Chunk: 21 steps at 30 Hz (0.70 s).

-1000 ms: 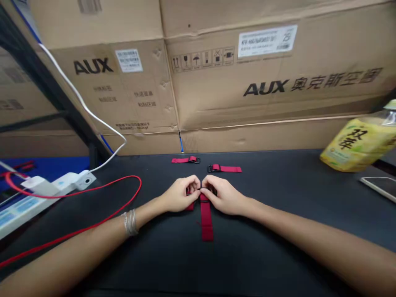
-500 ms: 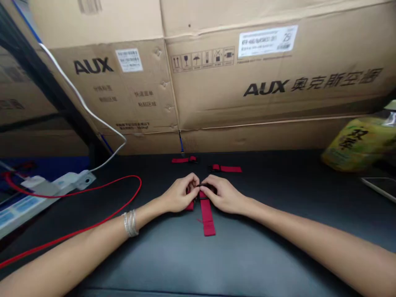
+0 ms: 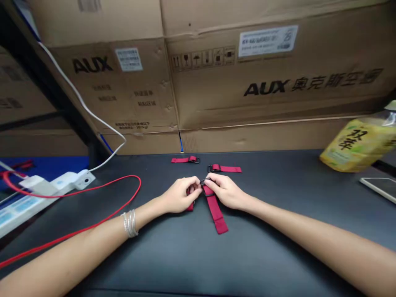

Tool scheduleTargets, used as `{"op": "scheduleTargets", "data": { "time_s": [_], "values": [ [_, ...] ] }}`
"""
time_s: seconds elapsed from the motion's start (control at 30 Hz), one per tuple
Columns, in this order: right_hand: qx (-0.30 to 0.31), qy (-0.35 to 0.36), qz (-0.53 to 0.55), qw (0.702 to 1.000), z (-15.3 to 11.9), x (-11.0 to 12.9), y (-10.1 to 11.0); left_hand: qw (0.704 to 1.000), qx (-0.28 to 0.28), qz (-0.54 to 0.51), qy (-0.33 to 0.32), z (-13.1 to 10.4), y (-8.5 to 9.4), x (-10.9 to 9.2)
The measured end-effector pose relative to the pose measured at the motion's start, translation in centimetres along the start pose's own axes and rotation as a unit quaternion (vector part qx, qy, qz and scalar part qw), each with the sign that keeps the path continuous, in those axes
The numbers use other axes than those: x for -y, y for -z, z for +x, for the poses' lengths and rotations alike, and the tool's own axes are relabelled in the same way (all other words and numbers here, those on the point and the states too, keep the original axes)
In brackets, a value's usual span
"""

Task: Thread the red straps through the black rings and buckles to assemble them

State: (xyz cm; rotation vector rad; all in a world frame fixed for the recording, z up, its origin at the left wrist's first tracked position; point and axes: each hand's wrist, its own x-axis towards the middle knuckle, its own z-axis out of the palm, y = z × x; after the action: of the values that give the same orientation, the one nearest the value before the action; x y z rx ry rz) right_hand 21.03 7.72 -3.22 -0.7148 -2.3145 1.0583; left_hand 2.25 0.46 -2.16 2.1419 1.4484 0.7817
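Observation:
My right hand [image 3: 229, 192] is closed, pinching the black ring end of a red webbing strap [image 3: 216, 212]. A black slider crosses this strap just below the fingers, and its loose tail slants down to the right over the dark tabletop. Close beside it, my left hand [image 3: 179, 194] is curled shut, its fingertips by the black ring. Red webbing [image 3: 189, 207] shows between its thumb and fingers and below the palm; the rest is hidden. Beyond the hands lie two similar straps with black rings, one at the left [image 3: 181, 160] and one at the right [image 3: 230, 169].
Large cardboard boxes [image 3: 210, 99] stand along the back edge. At the left are a white power strip [image 3: 27, 208], a red cable [image 3: 108, 218] and a white cable [image 3: 83, 103]. A yellow drink bottle [image 3: 355, 144] lies at the right near a phone [image 3: 379, 187].
The right hand's strap has swung, its tail moving to the right. The hands have drawn slightly apart at the fingertips, and the black ring shows more clearly.

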Motion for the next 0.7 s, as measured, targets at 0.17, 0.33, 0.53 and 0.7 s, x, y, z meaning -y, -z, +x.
{"op": "scheduleTargets", "data": {
  "time_s": [0.17, 0.33, 0.53, 0.7],
  "values": [
    [0.001, 0.017, -0.019, 1.000, -0.10, 0.37, 0.04, 1.000, -0.002, 0.005, -0.002, -0.03, 0.00, 0.03],
    [0.030, 0.033, -0.083, 0.996, -0.48, 0.45, -0.29, 1.000, -0.001, -0.010, -0.010, -0.03, 0.00, 0.14],
    [0.035, 0.046, -0.159, 0.986, -0.87, 0.65, -0.66, 1.000, 0.000, -0.001, -0.009, -0.04, -0.03, 0.13],
    [0.034, 0.030, -0.164, 0.985, -0.88, 0.71, -0.60, 1.000, -0.002, -0.012, -0.010, 0.00, -0.03, 0.20]
  ]
}}
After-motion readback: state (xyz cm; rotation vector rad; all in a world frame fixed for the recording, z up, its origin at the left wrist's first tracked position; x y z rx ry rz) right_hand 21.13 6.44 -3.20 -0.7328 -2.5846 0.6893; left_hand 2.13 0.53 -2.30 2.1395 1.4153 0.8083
